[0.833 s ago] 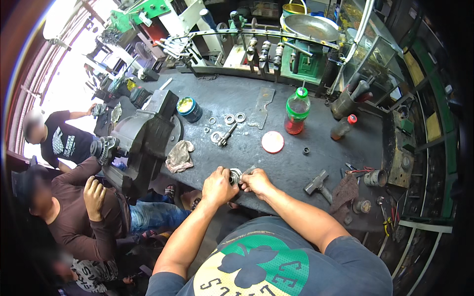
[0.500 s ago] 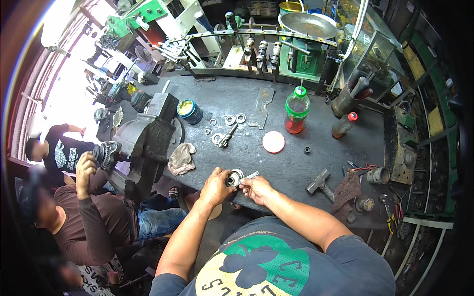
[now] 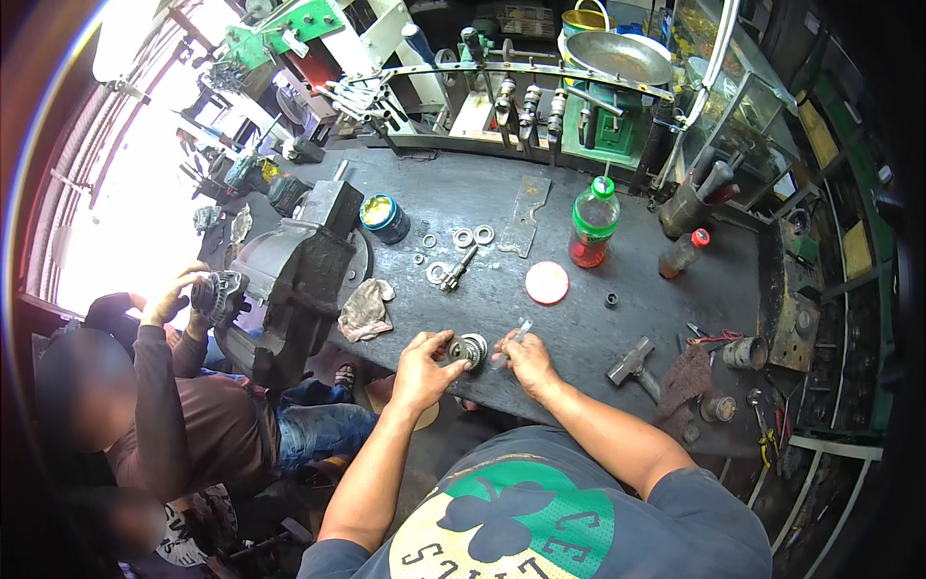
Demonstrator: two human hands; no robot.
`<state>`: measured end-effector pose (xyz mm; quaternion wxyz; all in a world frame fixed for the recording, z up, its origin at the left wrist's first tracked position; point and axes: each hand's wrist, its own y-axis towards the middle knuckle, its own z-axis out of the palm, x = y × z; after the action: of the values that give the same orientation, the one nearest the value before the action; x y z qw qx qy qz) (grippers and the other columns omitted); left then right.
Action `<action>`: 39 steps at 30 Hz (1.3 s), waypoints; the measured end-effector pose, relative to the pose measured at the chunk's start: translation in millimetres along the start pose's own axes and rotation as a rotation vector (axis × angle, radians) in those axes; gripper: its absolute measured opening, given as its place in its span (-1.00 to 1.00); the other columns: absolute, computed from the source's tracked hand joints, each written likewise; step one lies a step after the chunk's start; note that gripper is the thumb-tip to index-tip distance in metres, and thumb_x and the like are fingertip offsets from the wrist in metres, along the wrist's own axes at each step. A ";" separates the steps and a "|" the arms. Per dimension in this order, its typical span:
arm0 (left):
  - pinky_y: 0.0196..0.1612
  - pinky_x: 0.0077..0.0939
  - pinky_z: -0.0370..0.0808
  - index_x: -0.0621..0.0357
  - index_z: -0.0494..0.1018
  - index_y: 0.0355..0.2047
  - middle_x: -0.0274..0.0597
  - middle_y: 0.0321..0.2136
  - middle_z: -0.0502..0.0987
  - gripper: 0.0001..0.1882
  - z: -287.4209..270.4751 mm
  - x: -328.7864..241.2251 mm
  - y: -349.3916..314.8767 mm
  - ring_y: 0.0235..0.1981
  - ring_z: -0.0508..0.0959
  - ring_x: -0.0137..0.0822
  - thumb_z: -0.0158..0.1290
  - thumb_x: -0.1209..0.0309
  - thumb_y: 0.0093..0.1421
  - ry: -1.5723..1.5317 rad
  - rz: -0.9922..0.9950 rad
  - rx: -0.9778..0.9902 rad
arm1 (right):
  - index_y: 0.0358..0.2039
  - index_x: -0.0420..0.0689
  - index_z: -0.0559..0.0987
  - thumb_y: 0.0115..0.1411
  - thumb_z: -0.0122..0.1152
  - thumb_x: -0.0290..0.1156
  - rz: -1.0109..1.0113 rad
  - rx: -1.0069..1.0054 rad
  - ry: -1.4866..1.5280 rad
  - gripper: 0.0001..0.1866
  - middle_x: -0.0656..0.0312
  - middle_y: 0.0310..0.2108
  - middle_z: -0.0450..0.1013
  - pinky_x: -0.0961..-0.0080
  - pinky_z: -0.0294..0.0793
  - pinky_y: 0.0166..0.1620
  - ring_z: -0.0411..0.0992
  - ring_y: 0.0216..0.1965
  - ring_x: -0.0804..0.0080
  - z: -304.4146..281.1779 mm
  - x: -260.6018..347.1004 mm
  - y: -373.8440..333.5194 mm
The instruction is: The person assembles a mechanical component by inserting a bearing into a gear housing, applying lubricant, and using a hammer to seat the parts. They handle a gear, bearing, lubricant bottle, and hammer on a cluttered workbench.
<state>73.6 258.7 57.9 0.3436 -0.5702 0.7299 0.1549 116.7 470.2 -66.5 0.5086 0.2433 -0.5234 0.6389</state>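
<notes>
My left hand [image 3: 422,371] grips a round metal gear part [image 3: 469,350] with a pale ring on its side, near the bench's front edge. Just to the right of it, my right hand [image 3: 529,365] pinches a small flat, light-coloured metal strip [image 3: 523,329], held apart from the gear. Beyond both hands, a toothed metal shaft [image 3: 461,267] lies on the dark bench [image 3: 415,314] beside several loose metal rings [image 3: 484,234]. A round red-and-white lid [image 3: 547,283] rests to their right, and a dirty rag [image 3: 367,309] to the left.
A large vise [image 3: 289,261] stands left, beside an open grease tub [image 3: 384,220]. A green-capped bottle [image 3: 593,224], a red-capped bottle [image 3: 683,253] and a hammer [image 3: 634,367] are on the right. At far left, a co-worker [image 3: 193,415] holds a ribbed metal part [image 3: 220,297].
My right hand has drawn away to the right from the gear part, taking the metal strip with it. My left hand has tilted the gear. The whole view has shifted slightly.
</notes>
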 end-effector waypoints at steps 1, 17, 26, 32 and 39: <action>0.07 -0.35 0.76 0.32 0.64 0.16 -0.14 -0.04 0.71 -0.49 10.7 20.2 -3.0 0.01 0.75 -0.26 0.50 0.36 0.26 -0.342 -0.029 -0.027 | -0.06 -0.15 0.62 0.43 0.05 -0.45 -0.081 0.024 0.089 -0.80 0.26 -0.23 0.63 0.63 0.49 -0.40 0.53 -0.45 0.58 -2.6 -13.5 9.0; -0.22 -0.53 0.79 0.30 0.62 -0.08 -0.10 -0.20 0.77 -0.86 24.4 13.4 -46.6 -0.26 0.79 -0.34 0.24 0.45 0.49 -1.448 -0.485 0.047 | 0.02 -0.27 0.69 0.48 0.36 -0.31 0.210 0.317 -0.237 -0.72 0.26 -0.29 0.63 0.57 0.43 -0.36 0.45 -0.40 0.64 34.6 98.3 -32.9; -0.11 -0.52 0.71 0.40 0.53 0.27 -0.04 0.00 0.74 -0.51 6.3 11.4 -32.8 -0.15 0.73 -0.38 0.31 0.33 0.47 -0.924 -0.312 -0.214 | -0.03 -0.24 0.79 0.38 0.39 -0.33 -0.365 -0.005 -0.571 -0.72 0.13 -0.24 0.75 0.35 0.66 -0.07 0.67 -0.23 0.41 24.7 84.8 2.8; -0.10 -0.51 0.68 0.29 0.55 0.22 -0.10 -0.03 0.74 -0.58 3.0 50.7 -40.3 -0.15 0.72 -0.38 0.29 0.32 0.48 -1.011 -0.408 -0.339 | -0.02 -0.25 0.79 0.37 0.42 -0.33 -0.284 0.059 -0.545 -0.71 0.19 -0.28 0.74 0.45 0.65 -0.12 0.64 -0.27 0.52 5.0 88.7 9.3; -0.10 -0.51 0.67 0.26 0.59 0.20 -0.14 -0.06 0.75 -0.62 50.0 75.5 -51.3 -0.15 0.71 -0.40 0.28 0.36 0.47 -0.939 -0.478 -0.221 | 0.09 -0.30 0.72 0.34 0.42 -0.51 -0.097 0.050 -0.569 -0.67 0.13 -0.18 0.76 0.44 0.67 -0.09 0.68 -0.19 0.49 10.5 41.6 -1.8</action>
<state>129.5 219.2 -20.6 0.5969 -0.6224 0.3271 0.3865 100.9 476.9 -27.1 0.3650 0.4500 -0.6168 0.5327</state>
